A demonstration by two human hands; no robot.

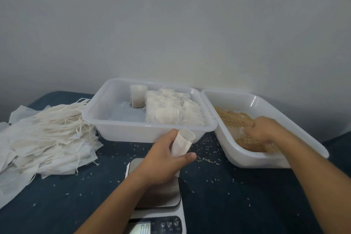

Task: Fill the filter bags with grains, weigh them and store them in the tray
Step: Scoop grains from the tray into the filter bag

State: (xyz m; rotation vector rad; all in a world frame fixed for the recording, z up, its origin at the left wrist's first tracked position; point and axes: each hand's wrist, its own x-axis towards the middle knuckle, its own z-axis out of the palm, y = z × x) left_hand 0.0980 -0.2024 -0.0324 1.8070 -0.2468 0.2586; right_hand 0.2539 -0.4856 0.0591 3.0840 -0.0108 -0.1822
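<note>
A dark blue table (pixel 237 205) is carrying everything, and places here are given from the scale (pixel 157 195) sitting at its near edge. Left of the scale a big heap of empty filter bags (pixel 47 135) is lying with strings trailing. Beyond the scale the storage tray (pixel 114 127) is holding rows of filled bags (pixel 171 112) packed toward its right side. Right of the scale and beyond it, a tilted tub (pixel 266 159) is holding the grains (pixel 231 118).

Above the scale, the left hand (pixel 163 163) is gripping one open filter bag (pixel 183 143), mouth up. The right hand (pixel 266 129) is digging into the grains; whether its fingers are closed on a scoop or cupped, I cannot tell.

Loose kernels (pixel 207 150) are already dotting the table near the scale. The carry from tub to bag is crossing open table, so more are likely spilling, and any landing on the platform would be skewing the reading.
</note>
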